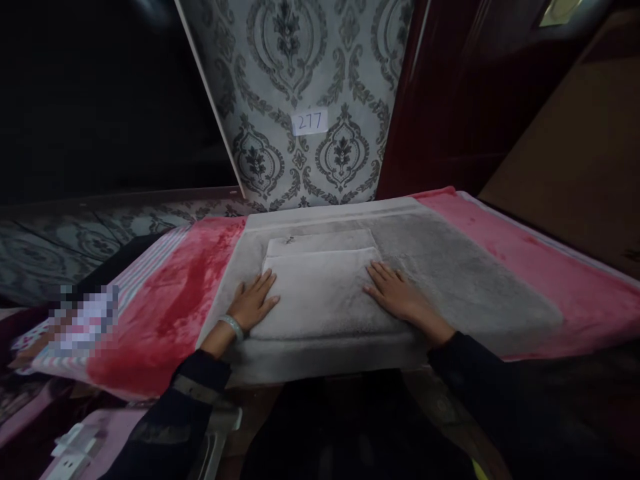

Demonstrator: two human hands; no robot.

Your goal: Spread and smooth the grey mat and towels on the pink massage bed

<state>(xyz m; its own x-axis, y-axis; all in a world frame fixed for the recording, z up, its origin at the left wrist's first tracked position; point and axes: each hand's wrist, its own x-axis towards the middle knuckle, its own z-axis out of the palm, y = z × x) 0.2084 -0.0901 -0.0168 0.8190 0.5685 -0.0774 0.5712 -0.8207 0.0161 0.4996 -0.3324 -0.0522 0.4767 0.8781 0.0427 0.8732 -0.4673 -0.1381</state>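
A pale grey towel [320, 293], folded into a rectangle, lies in front of me on a larger grey plush cloth [430, 267]. Its top layer stops short of the back edge, so a strip of the layer beneath shows, with a small dark mark on it. My left hand [250, 303], a light band at its wrist, rests with fingers spread on the left edge of the folded towel. At the opposite edge, my right hand [393, 293] lies flat, fingers stretched out over the fabric. Neither hand grips anything.
A red and pink plush blanket [175, 287] with a striped border covers the table beneath the grey cloth. Behind stands a patterned wall with a paper label [310, 122] reading 277. A dark screen [100, 100] is at left, a white power strip [75, 450] at lower left.
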